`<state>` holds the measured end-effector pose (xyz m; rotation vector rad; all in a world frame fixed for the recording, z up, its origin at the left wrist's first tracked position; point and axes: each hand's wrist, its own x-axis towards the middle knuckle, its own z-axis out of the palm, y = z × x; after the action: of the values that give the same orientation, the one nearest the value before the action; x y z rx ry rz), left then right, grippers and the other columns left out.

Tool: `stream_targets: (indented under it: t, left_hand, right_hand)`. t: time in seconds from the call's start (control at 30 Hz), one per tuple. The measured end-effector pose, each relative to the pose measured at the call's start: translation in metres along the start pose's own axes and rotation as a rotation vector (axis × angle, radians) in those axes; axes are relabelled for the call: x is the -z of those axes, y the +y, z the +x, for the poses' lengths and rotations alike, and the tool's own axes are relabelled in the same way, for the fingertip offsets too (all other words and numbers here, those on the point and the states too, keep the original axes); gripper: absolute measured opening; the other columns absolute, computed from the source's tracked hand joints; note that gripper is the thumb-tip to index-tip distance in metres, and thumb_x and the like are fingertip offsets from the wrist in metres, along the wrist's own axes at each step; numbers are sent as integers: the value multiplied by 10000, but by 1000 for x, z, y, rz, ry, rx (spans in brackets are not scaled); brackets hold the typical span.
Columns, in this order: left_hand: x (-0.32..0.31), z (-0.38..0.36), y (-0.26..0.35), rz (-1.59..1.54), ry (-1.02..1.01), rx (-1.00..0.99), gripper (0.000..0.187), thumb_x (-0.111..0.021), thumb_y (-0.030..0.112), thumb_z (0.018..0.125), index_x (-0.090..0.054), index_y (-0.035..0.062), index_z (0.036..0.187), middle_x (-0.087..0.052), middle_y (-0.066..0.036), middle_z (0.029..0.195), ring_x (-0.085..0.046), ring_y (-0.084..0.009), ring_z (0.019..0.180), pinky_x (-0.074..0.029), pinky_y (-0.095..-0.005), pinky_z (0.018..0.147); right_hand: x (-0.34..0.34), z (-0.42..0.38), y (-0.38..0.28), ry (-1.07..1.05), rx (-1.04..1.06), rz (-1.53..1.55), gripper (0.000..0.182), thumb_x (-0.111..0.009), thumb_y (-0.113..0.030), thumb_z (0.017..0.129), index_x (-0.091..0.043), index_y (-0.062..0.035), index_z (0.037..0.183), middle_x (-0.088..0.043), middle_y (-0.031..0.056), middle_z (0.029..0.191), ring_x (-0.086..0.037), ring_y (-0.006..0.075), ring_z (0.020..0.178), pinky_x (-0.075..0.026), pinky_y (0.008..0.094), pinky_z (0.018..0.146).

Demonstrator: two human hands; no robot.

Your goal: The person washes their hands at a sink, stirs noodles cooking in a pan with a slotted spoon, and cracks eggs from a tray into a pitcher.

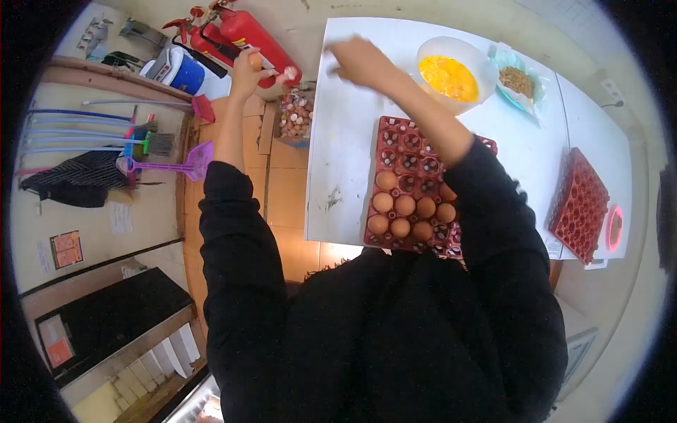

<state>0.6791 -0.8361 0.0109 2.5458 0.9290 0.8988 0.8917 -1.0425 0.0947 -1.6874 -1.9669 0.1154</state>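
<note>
My left hand (247,76) reaches out past the table's left edge, its fingers closed around a brown eggshell (255,62). Just beyond its fingertips is another shell piece (290,72), above a container heaped with eggshells (296,116). Over the table's far left part, my right hand (360,62) is smeared by motion, its fingers bent. To the right of that hand stands a white bowl (486,70) of cracked eggs with yellow yolks (448,79). A dark red egg tray (381,144) lies close to my body, with several brown eggs (405,205) in its nearer cups.
On the white table (338,169) are a lined teal dish (517,81) of brown crumbly matter, a stack of red trays (582,204) and a pink-rimmed dish (615,227). Fire extinguishers (254,39) and a blue bucket (188,74) stand beyond my left hand. Brooms (161,144) hang left.
</note>
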Motion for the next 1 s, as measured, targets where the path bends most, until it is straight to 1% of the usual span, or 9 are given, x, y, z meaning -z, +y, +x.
stream_targets:
  t: [0.13, 0.23, 0.3, 0.43, 0.57, 0.63, 0.73, 0.87, 1.0]
  left_hand:
    - [-12, -28, -59, -209, -31, 223, 579, -721, 81, 608, -426, 49, 1106, -496, -80, 977, -505, -162, 836, -437, -270, 718]
    - [4, -24, -23, -241, 18, 255, 558, -701, 85, 643, -415, 74, 1122, -489, -61, 959, -501, -115, 800, -447, -220, 636]
    - [19, -12, 47, -619, -89, 463, 499, -664, 102, 691, -415, 92, 1124, -504, -61, 951, -504, -112, 802, -447, -219, 615]
    - [-2, 9, 139, -895, -231, 549, 399, -604, 143, 760, -405, 66, 1097, -540, -49, 824, -548, -118, 629, -447, -245, 578]
    - [-36, 22, 199, -1341, -426, 460, 370, -582, 195, 785, -410, 73, 1088, -525, -55, 871, -538, -138, 700, -443, -255, 619]
    - [-46, 27, 222, -1620, -551, 514, 342, -572, 211, 794, -421, 82, 1073, -505, -71, 907, -517, -169, 763, -435, -265, 656]
    - [-67, 36, 253, -1716, -640, 519, 404, -514, 318, 824, -379, 68, 1111, -484, -122, 958, -504, -204, 794, -438, -294, 679]
    - [-88, 43, 290, -1757, -703, 554, 558, -390, 506, 818, -343, 47, 1131, -485, -137, 965, -503, -221, 805, -430, -316, 698]
    - [-104, 51, 320, -1847, -788, 535, 727, -231, 646, 781, -370, 23, 1129, -493, -94, 951, -495, -202, 803, -419, -309, 696]
  right_hand:
    - [-19, -120, -37, -788, -50, -206, 195, -584, -96, 621, -563, -11, 795, -578, 182, 789, -574, 318, 789, -463, 416, 669]
    - [-41, -173, -39, -716, -286, -10, 324, -595, -128, 629, -470, -30, 911, -568, 172, 776, -577, 326, 746, -468, 424, 623]
    - [-50, -188, -31, -428, -407, 108, 399, -599, -171, 637, -427, -48, 976, -559, 173, 784, -566, 346, 737, -459, 434, 620]
    - [-61, -204, -25, -276, -393, 132, 381, -600, -203, 641, -443, -49, 953, -549, 171, 771, -555, 363, 723, -451, 436, 615]
    - [-36, -199, -4, -266, -297, 308, 251, -565, -185, 686, -508, -33, 878, -563, 171, 852, -571, 307, 679, -468, 390, 579]
    - [-14, -198, 6, -420, -771, 1062, 234, -536, -197, 745, -540, -47, 924, -572, 124, 889, -583, 216, 648, -485, 316, 535]
    - [54, -183, 32, 113, -581, 1770, 337, -480, -175, 798, -440, 2, 1082, -539, 114, 997, -575, 187, 810, -500, 321, 724]
    - [112, -137, 65, 941, -278, 737, 303, -609, -122, 711, -487, -5, 962, -539, 105, 909, -567, 197, 811, -465, 295, 699]
    - [84, -119, 84, 759, -101, 71, 377, -647, -121, 676, -507, -65, 1021, -516, 123, 920, -562, 231, 831, -455, 358, 699]
